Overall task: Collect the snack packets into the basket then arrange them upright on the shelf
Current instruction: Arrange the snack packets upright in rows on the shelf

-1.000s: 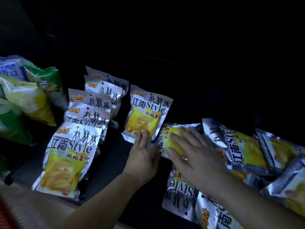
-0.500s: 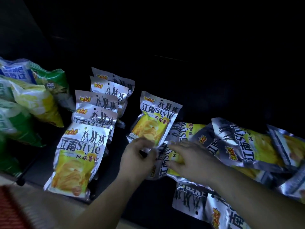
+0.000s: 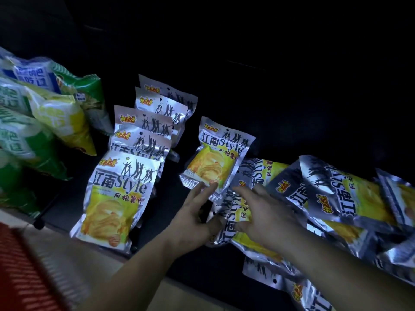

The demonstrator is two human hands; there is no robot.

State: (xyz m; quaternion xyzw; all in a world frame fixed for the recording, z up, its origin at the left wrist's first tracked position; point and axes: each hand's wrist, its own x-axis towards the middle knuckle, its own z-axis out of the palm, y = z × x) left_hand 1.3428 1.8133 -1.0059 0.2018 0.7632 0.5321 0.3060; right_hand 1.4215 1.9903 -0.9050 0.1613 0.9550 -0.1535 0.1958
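Note:
Silver-and-yellow snack packets fill a dark shelf (image 3: 167, 217). A row of them (image 3: 122, 194) leans upright at left, one behind another. A single packet (image 3: 219, 158) leans upright in the middle. My left hand (image 3: 195, 217) reaches to its lower edge, with straight fingertips touching it and the thumb against a sideways packet (image 3: 234, 208). My right hand (image 3: 266, 217) lies with spread fingers on top of that sideways packet. Several more packets (image 3: 341, 194) lie flat in a loose pile to the right. The red basket (image 3: 15, 265) shows blurred at bottom left.
Larger green, yellow and blue chip bags (image 3: 47, 122) crowd the shelf's left end beside the upright row. A pale shelf edge (image 3: 67, 245) runs along the front. The back of the shelf is too dark to make out.
The view has shifted left and closer. My left hand has gone from curled to straight-fingered at the middle packet's base. The sideways packet under my right hand has slid toward the upright one.

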